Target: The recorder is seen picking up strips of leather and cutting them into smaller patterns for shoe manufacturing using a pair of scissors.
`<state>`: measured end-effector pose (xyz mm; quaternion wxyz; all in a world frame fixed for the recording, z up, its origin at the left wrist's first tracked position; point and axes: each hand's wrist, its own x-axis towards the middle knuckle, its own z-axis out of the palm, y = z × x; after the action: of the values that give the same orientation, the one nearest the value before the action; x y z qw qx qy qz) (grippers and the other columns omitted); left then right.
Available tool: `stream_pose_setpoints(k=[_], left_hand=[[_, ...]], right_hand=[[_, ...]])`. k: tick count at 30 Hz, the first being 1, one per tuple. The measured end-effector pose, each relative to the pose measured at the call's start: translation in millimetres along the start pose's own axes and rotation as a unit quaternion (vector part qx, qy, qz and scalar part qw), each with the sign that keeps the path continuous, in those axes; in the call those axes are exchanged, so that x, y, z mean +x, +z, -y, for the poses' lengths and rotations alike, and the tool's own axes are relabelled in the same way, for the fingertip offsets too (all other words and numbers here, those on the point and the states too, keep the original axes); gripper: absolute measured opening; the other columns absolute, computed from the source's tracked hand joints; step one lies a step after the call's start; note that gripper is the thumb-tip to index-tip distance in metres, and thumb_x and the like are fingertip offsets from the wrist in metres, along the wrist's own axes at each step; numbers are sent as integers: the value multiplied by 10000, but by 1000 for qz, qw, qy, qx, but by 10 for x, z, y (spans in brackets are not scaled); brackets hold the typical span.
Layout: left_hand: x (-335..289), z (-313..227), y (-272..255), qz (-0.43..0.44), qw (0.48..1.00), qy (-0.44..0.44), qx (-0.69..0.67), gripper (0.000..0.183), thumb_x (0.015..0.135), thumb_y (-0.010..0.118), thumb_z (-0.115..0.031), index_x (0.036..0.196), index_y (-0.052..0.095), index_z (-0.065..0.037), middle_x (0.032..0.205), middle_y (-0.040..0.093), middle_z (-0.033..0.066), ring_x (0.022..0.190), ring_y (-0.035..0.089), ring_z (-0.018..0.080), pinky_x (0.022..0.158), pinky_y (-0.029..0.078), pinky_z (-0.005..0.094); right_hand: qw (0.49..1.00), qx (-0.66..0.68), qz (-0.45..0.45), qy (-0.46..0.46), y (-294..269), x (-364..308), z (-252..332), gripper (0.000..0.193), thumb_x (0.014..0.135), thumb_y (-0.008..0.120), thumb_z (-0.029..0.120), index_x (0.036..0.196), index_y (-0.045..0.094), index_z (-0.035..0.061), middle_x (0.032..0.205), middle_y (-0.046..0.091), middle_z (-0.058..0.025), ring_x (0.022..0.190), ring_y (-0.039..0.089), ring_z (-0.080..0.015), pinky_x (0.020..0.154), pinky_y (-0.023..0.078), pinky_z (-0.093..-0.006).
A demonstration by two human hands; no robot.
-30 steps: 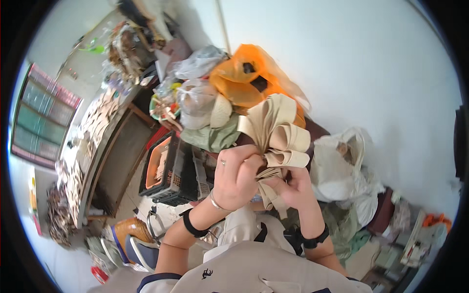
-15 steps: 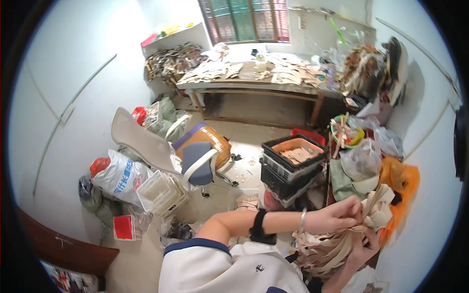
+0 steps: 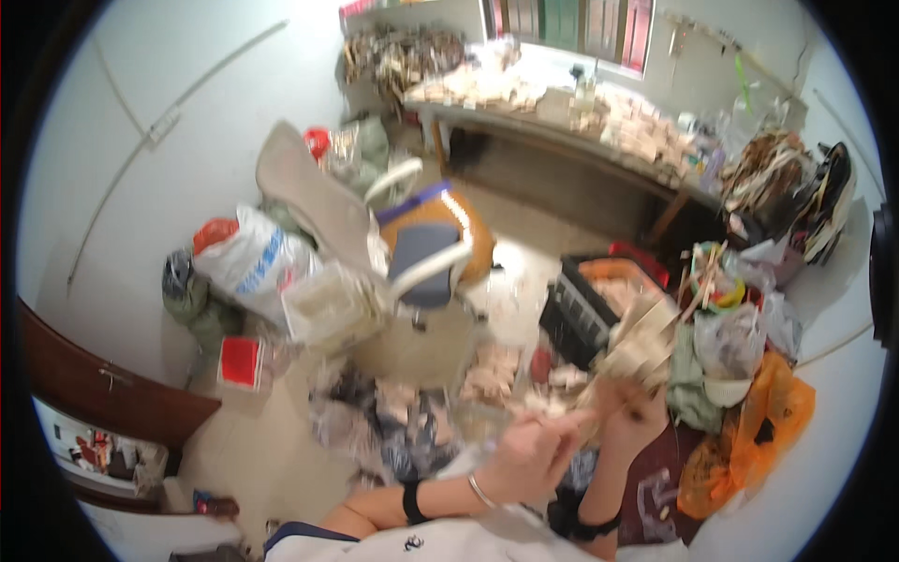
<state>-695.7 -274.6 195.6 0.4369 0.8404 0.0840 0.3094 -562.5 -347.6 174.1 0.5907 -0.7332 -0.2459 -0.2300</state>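
A bundle of beige, leather-like strips fans upward from my right hand, whose fingers are wrapped round its lower end. My left hand, wearing a silver bangle, is closed with its fingertips at the bottom of the same bundle. Motion blurs both hands, and the strips partly cover the fingers. Behind the bundle stands a black crate with an orange basket of beige pieces on it.
A worktable spread with beige pieces runs under the window. An office chair stands at mid-floor. Bags of beige pieces and dark plastic bags lie in front of me. An orange bag rests by the right wall.
Both hands have moved left with the bundle, away from the orange bag and the heap of strips at the right. My view has shifted too; the bundle now rises in front of the crate.
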Motion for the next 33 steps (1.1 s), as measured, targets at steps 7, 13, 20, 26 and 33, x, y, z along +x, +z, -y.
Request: stream_pose_setpoints(k=[7, 13, 20, 26, 33], left_hand=[[82, 193, -274, -75, 996, -36, -19, 322, 763, 693, -27, 1046, 541, -56, 1027, 641, 96, 870, 617, 238, 769, 453, 319], [-137, 451, -703, -173, 977, -101, 70, 412, 699, 767, -39, 1039, 534, -27, 1048, 599, 160, 929, 585, 266, 792, 480, 332], [-258, 786, -1370, -265, 934, -188, 149, 358, 744, 755, -95, 1012, 533, -9, 1002, 543, 121, 877, 565, 231, 794, 445, 318], [308, 870, -1789, -271, 926, -76, 250, 236, 891, 605, -114, 1071, 555, 31, 1073, 513, 94, 967, 542, 184, 831, 422, 305], [1035, 1342, -2014, -241, 950, 19, 196, 244, 889, 611, -130, 939, 391, -35, 885, 503, 88, 773, 557, 155, 728, 453, 277]], right_hand=[[963, 138, 207, 101, -138, 115, -106, 203, 592, 765, -16, 785, 705, 2, 1026, 663, -144, 821, 618, -167, 712, 457, -273], [893, 200, 401, 30, 543, -95, 315, 199, 536, 786, 60, 718, 706, 52, 1038, 612, -179, 941, 590, -278, 822, 434, -366], [827, 265, 496, -9, 1492, -235, 581, 256, 584, 803, 137, 832, 741, 142, 1084, 616, -145, 947, 574, -248, 850, 346, -364], [810, 324, 488, -20, 2012, 129, 889, 200, 643, 742, 160, 843, 730, 159, 971, 585, -85, 912, 535, -242, 838, 326, -367], [815, 323, 479, -52, 2604, 671, 694, 238, 625, 741, 180, 850, 722, 103, 976, 575, -138, 916, 522, -270, 848, 339, -370]])
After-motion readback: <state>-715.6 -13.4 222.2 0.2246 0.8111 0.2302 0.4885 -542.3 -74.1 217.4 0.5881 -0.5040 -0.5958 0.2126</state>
